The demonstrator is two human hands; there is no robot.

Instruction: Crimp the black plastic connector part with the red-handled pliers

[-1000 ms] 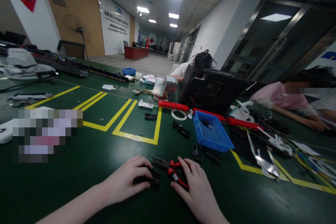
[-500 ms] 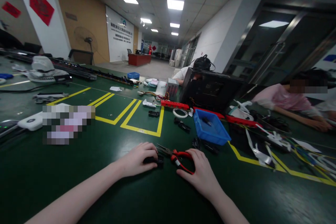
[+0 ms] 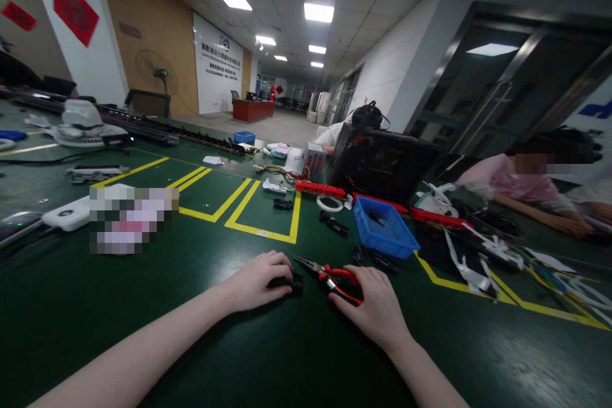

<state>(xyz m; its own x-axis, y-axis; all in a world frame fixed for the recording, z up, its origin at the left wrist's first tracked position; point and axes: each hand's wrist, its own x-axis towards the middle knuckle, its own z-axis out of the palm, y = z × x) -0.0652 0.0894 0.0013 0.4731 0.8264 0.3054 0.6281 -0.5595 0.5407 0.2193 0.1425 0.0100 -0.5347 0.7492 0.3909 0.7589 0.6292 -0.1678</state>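
Observation:
My left hand point(image 3: 262, 280) is closed round a small black plastic part point(image 3: 297, 283), low over the green table. Most of that part is hidden by the fingers; only its right end sticks out. In my right hand point(image 3: 377, 299) are long-nose pliers point(image 3: 329, 279) with red and black handles. Their jaws point left and away from me, just above and to the right of the black part, apart from it. The jaws look nearly closed.
Beyond my right hand stands a blue tray point(image 3: 385, 229) with dark pieces in it. Black parts point(image 3: 333, 223) and a white ring point(image 3: 329, 204) lie nearby. A dark monitor point(image 3: 382, 166) rises behind red strips point(image 3: 320, 189). At the right sits a person in pink point(image 3: 502, 182).
The pliers have shifted slightly right, and their jaws look closer together than before. The left hand and its black part have moved slightly right and up in view.

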